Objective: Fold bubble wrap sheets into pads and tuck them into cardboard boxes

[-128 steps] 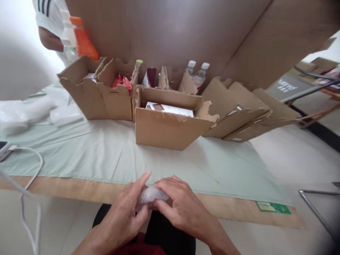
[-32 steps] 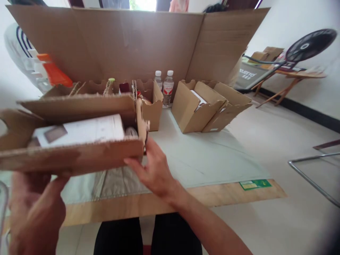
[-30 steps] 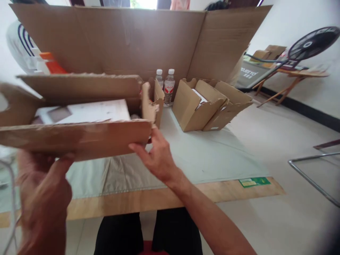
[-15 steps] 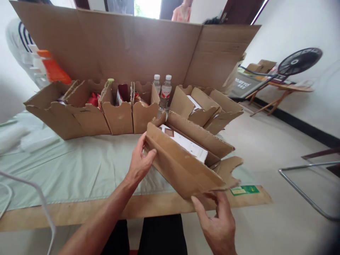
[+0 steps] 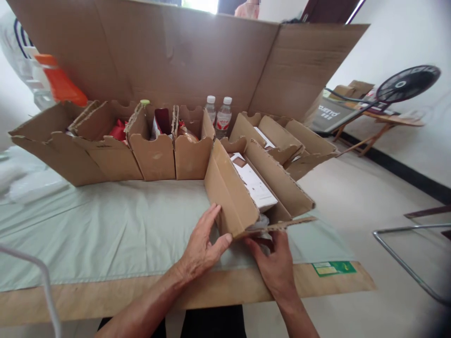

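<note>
An open-topped cardboard box (image 5: 229,197) stands on the cloth before me. A flat white box (image 5: 253,185) with a brown square on it lies inside, and some clear plastic shows near the front end. My left hand (image 5: 204,241) rests against the left wall, its fingers stretched out and its thumb by the front corner. At the low front end, my right hand (image 5: 275,263) has its fingers bent on the cardboard, the thumb near the bottom edge. The fingertips of the right hand are partly hidden by the front panel.
Several cardboard bins (image 5: 155,157) with packages stand in a row behind, two more (image 5: 282,152) at right. Two clear bottles (image 5: 223,117), an orange bottle (image 5: 59,80) and a tall cardboard sheet (image 5: 183,61) are farther back. A green card (image 5: 334,268) lies at the table's front edge.
The box has turned, its rear now against the end of the bin row. My left hand has slid forward along its wall towards the front corner; my right hand has moved in against its front.
</note>
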